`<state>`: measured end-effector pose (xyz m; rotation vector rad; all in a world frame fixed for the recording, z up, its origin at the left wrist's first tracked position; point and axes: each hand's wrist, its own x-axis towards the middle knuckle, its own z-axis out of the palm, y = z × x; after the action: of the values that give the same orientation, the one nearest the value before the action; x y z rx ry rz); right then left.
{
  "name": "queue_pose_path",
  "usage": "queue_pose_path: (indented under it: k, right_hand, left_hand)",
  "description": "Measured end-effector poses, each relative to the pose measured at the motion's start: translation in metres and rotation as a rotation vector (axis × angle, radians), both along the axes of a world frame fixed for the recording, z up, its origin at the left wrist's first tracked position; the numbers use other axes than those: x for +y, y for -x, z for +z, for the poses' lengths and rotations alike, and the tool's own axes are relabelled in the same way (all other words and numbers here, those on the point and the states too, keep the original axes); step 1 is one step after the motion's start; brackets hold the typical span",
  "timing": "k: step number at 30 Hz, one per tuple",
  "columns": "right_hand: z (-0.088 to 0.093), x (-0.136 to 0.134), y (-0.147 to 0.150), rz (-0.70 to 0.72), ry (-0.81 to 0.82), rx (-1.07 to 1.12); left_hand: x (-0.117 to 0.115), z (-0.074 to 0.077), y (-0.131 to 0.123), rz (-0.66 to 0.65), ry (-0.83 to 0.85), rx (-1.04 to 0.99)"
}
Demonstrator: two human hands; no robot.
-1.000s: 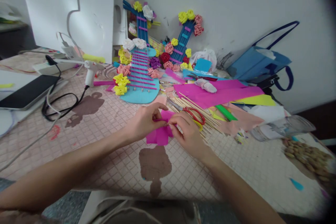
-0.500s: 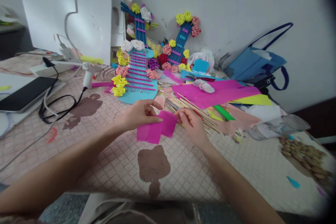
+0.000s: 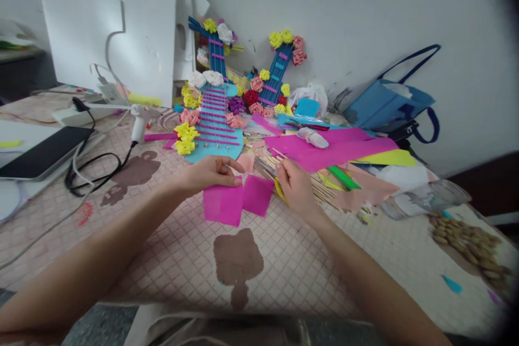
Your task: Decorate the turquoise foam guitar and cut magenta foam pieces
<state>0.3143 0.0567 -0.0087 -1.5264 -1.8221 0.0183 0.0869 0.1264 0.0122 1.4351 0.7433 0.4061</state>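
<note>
Between the thumb and fingers of my left hand (image 3: 214, 173) is the upper edge of a magenta paper piece (image 3: 223, 204). A second magenta square (image 3: 258, 195) lies just right of it, its left edge close to the held piece. My right hand (image 3: 294, 184) is closed beside the wooden sticks (image 3: 323, 190), with its fingers curled inward; a yellow item (image 3: 279, 189) shows at its left edge, and what the fingers grip is too small to make out.
Two flower-trimmed paper guitars (image 3: 219, 119) stand at the back. A white glue gun (image 3: 139, 123) with its black cable is on the left. Magenta sheets (image 3: 336, 146), a clear plastic cup (image 3: 425, 200) and nuts (image 3: 466, 240) lie to the right.
The magenta pieces have spread apart, with the left one shifted slightly left in my left hand. My right hand has turned and closed more, and the yellow item now shows beside it.
</note>
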Motion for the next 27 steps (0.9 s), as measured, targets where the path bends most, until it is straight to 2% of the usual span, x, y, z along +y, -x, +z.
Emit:
queue_pose_path:
  k: [2,6,9,13,16,18,20,24,25,27]
  right_hand:
    - [0.002,0.014,-0.001,-0.008,0.002,-0.072]
    - [0.007,0.031,-0.004,0.102,-0.002,-0.121]
    - [0.005,0.026,-0.006,0.170,0.043,-0.142]
    - [-0.010,0.011,-0.005,0.200,0.152,-0.243]
    - [-0.022,0.005,0.000,0.189,0.169,-0.364]
    - [-0.023,0.006,0.003,0.188,0.186,-0.368]
    - [-0.015,0.011,0.003,0.213,0.201,-0.293]
    - [0.019,0.029,-0.012,0.322,0.240,-0.061]
    - [0.027,0.035,-0.017,0.270,0.191,-0.074]
    - [0.039,0.044,-0.025,0.052,0.015,-0.126]
  left_hand:
    - [0.001,-0.001,0.000,-0.029,0.024,-0.011]
    - [0.002,0.000,0.001,-0.033,0.041,-0.009]
    - [0.003,-0.002,0.003,-0.083,0.054,-0.007]
    - [0.004,-0.009,0.003,-0.201,0.046,0.019]
    - [0.005,-0.012,0.003,-0.225,0.033,0.033]
    - [0.006,-0.013,0.003,-0.216,0.024,0.034]
    - [0.007,-0.013,0.003,-0.204,0.018,0.034]
    - [0.008,-0.012,0.003,-0.208,0.021,0.030]
    - [0.009,-0.012,0.004,-0.211,0.023,0.032]
    - [0.009,-0.012,0.005,-0.211,0.030,0.028]
